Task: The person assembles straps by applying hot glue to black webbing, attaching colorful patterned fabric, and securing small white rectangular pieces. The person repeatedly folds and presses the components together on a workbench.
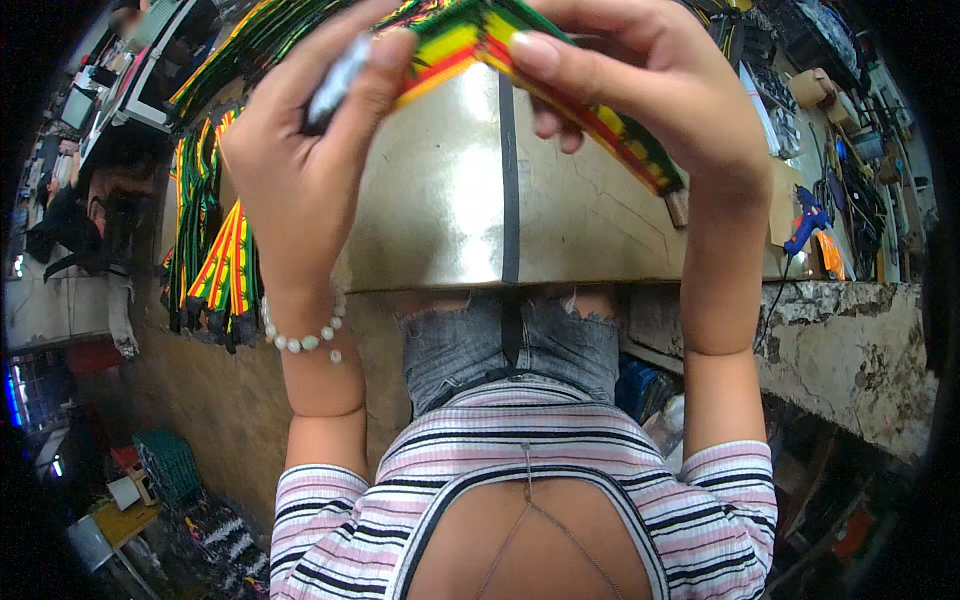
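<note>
Far left: a bundle of striped straps [225, 268] hung down. Left hand [295, 165]: grip closed round a blurred silvery object [338, 84], thumb beside the leaf-patterned strap [632, 152]; whether it pinched that too, I couldn't tell. The strap was up over the worktop [420, 230], bent to a peak between the hands. Right hand [680, 85]: grip clamped on the strap, tail slanting down. Far right: blue glue gun [806, 222]. Step, I judged: working the bend. Next move probably called for steady pressure there, edges aligned.

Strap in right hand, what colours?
The strap is striped green, yellow and red, best seen in the head view.
</note>
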`<action>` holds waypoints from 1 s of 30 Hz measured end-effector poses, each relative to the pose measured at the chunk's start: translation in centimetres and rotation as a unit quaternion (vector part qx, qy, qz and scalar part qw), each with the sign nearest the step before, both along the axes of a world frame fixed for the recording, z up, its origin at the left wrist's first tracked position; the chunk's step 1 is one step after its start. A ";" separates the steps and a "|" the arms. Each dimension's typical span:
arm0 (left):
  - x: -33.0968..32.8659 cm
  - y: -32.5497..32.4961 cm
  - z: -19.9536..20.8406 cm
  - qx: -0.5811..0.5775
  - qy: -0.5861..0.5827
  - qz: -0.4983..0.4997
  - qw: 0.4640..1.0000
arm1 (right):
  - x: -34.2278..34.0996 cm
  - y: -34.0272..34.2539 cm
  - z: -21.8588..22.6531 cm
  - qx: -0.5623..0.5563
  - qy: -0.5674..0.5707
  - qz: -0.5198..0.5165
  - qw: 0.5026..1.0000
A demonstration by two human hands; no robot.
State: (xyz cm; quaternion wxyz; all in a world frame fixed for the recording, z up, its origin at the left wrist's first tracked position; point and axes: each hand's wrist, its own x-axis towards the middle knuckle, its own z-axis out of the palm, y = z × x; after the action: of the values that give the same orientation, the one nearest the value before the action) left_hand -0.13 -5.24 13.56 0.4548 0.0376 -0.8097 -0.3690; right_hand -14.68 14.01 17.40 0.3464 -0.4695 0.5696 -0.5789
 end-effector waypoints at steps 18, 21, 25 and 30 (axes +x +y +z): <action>5.4 4.5 -12.2 -0.118 -0.256 -0.194 0.940 | 2.4 -0.9 -17.7 0.131 0.255 -0.350 0.892; 5.9 4.7 -13.2 -0.138 -0.257 -0.173 0.941 | 2.7 -1.0 -17.7 0.125 0.273 -0.356 0.885; 5.9 4.7 -13.5 -0.141 -0.256 -0.168 0.942 | 2.6 -1.3 -17.9 0.120 0.310 -0.362 0.871; 5.8 4.9 -13.2 -0.128 -0.257 -0.167 0.943 | 2.7 -1.2 -18.1 0.133 0.356 -0.363 0.851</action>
State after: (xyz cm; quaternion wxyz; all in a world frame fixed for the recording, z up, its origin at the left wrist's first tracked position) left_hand 5.65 -0.33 0.36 0.1642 -0.0634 -0.9341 -0.3105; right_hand -12.03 12.79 -0.72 -0.0554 -0.3525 0.8555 -0.3752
